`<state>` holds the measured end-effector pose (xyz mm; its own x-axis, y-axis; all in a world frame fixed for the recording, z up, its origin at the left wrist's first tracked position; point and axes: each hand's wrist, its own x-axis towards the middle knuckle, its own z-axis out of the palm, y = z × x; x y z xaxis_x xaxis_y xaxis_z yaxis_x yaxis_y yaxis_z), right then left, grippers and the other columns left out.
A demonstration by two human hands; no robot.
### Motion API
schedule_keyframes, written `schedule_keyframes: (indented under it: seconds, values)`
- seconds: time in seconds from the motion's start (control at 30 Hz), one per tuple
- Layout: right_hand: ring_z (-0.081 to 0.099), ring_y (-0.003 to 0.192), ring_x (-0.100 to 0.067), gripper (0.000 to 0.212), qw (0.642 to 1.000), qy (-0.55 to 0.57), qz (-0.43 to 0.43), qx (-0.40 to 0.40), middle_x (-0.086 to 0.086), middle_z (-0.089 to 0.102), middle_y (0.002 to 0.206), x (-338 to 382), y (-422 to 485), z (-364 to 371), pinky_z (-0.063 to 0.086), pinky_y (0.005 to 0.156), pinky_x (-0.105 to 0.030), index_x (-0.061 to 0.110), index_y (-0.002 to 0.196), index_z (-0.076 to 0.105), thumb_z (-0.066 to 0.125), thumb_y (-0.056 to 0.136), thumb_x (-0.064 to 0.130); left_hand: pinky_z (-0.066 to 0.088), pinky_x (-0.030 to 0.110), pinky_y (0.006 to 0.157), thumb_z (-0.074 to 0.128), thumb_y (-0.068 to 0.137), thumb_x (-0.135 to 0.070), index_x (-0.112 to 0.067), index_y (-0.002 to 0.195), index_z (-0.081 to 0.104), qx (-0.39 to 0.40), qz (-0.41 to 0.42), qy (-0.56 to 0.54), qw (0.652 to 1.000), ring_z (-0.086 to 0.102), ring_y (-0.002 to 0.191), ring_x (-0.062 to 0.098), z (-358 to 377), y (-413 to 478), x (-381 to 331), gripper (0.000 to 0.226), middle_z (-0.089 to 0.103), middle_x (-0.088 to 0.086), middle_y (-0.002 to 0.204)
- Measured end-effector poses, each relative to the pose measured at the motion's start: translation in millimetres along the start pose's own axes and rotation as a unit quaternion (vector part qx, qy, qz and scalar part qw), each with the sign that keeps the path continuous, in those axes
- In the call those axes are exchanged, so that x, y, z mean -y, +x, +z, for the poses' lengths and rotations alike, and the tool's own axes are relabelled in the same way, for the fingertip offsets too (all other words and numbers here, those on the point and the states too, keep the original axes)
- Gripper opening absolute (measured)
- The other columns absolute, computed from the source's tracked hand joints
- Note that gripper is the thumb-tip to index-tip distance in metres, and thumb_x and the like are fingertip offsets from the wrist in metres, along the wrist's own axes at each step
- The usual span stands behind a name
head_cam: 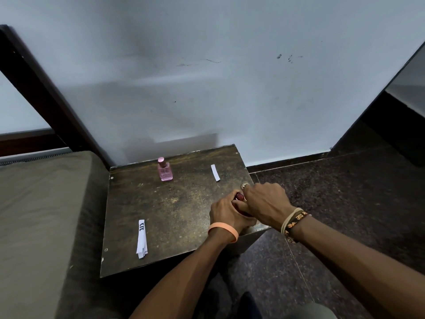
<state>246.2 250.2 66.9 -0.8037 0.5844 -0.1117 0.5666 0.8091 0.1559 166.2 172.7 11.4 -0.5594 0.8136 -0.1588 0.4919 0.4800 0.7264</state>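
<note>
Just right of centre in the frame, a person's two hands are bunched together over the right edge of a small dark table [179,203]. The left hand [226,212], with an orange wristband [224,229], curls round a small red bottle [239,196]. The right hand [266,199], with thread bracelets [295,221] at the wrist, closes over the bottle from the other side. Only a sliver of dark red shows between the fingers, so the bottle's shape and cap are mostly hidden.

A pink bottle [165,171] stands upright and capped near the table's far edge, above and left of the hands and well apart from them. A plain paper strip [215,173] lies flat just above the hands. A printed strip [142,238] lies lower left on the table, near its front edge. A mattress [41,203] fills the left of the frame, a pale scuffed wall [207,88] the top, and a dark speckled floor [345,192] the right.

The step in hand looks like opening the red bottle, one hand steadying it while the other works the top. The next move probably calls for a firm hold on the body and a clean twist or pull on the cap, then a reach for the nearer strip. With the bottle so close to the table's edge, a slip could send it to the floor.
</note>
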Motion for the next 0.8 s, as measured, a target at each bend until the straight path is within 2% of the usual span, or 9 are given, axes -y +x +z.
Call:
schedule_keyframes:
  seconds: [0.07,0.2,0.3,0.4,0.5,0.6,0.67,0.73,0.8]
  values:
    - [0.068,0.077,-0.026,0.053,1.0,-0.014,-0.007,-0.013,-0.003,0.068,0.088,0.3,-3.4,3.9,0.037,0.055,-0.032,0.017,0.111,0.05,0.025,0.098,0.063,0.048,0.024,0.07,0.077,0.053,-0.049,-0.03,0.098,0.058,-0.002,0.003,-0.006,1.0,0.062,0.077,0.015,0.7,0.1,-0.2,0.053,0.071,-0.006,0.088]
    - [0.068,0.083,-0.029,0.048,0.998,0.033,0.042,-0.015,-0.006,0.069,0.093,3.8,-6.1,7.7,0.039,0.059,-0.032,0.018,0.11,0.05,0.03,0.099,0.059,0.055,0.031,0.076,0.081,0.051,-0.046,-0.031,0.099,0.061,-0.006,0.006,-0.025,1.0,0.067,0.082,0.017,2.0,-0.6,1.0,0.055,0.073,-0.005,0.088]
    - [0.068,0.083,-0.03,0.047,0.988,0.131,0.071,-0.035,-0.006,0.07,0.093,5.1,-10.2,18.4,0.044,0.063,-0.035,0.019,0.108,0.047,0.034,0.096,0.063,0.053,0.028,0.074,0.081,0.051,-0.047,-0.03,0.099,0.061,-0.016,0.018,-0.028,0.999,0.066,0.08,0.017,1.6,-0.9,1.2,0.055,0.073,-0.005,0.087]
    - [0.067,0.078,-0.024,0.047,0.956,0.254,0.142,-0.038,0.002,0.068,0.087,5.7,-15.2,32.8,0.052,0.065,-0.035,0.026,0.098,0.048,0.052,0.084,0.07,0.047,0.024,0.07,0.081,0.056,-0.044,-0.028,0.096,0.061,-0.016,0.021,-0.026,0.999,0.062,0.075,0.016,3.2,0.0,0.2,0.048,0.072,-0.004,0.086]
    - [0.065,0.078,-0.014,0.055,0.896,0.386,0.219,-0.022,0.007,0.066,0.087,9.2,-24.5,41.7,0.055,0.066,-0.034,0.028,0.104,0.052,0.07,0.07,0.068,0.054,0.031,0.081,0.082,0.053,-0.04,-0.029,0.102,0.061,-0.005,0.016,-0.053,0.998,0.064,0.087,0.015,1.0,-3.5,4.5,0.054,0.071,-0.004,0.095]
    - [0.065,0.079,-0.01,0.047,0.814,0.504,0.286,-0.033,0.007,0.068,0.089,14.6,-35.6,48.5,0.055,0.072,-0.034,0.026,0.104,0.059,0.082,0.069,0.049,0.047,0.037,0.099,0.081,0.046,-0.041,-0.026,0.128,0.054,0.05,0.011,-0.081,0.995,0.055,0.116,0.015,-3.3,-3.6,19.7,0.087,0.059,-0.002,0.127]
    - [0.066,0.081,-0.01,0.038,0.773,0.542,0.327,-0.057,0.008,0.069,0.091,22.3,-40.5,52.5,0.056,0.076,-0.037,0.029,0.096,0.061,0.085,0.069,0.04,0.046,0.038,0.102,0.077,0.045,-0.039,-0.038,0.124,0.054,0.068,-0.028,-0.137,0.988,0.052,0.121,0.012,-4.0,-0.1,31.8,0.083,0.056,-0.006,0.133]
    - [0.066,0.084,-0.011,0.033,0.731,0.574,0.362,-0.074,0.009,0.068,0.091,31.1,-42.5,57.1,0.056,0.081,-0.04,0.033,0.087,0.059,0.087,0.069,0.031,0.051,0.046,0.096,0.073,0.056,-0.018,-0.042,0.12,0.055,0.076,-0.074,-0.215,0.971,0.059,0.116,0.018,-1.2,6.0,42.7,0.07,0.062,-0.001,0.127]
    - [0.067,0.086,-0.011,0.034,0.681,0.61,0.395,-0.091,0.01,0.069,0.092,39.5,-44.3,62.8,0.057,0.084,-0.041,0.033,0.088,0.059,0.087,0.07,0.023,0.049,0.053,0.095,0.059,0.07,0.006,-0.025,0.129,0.054,0.091,-0.107,-0.253,0.957,0.061,0.114,0.028,-2.2,9.8,43.4,0.067,0.065,0.007,0.124]
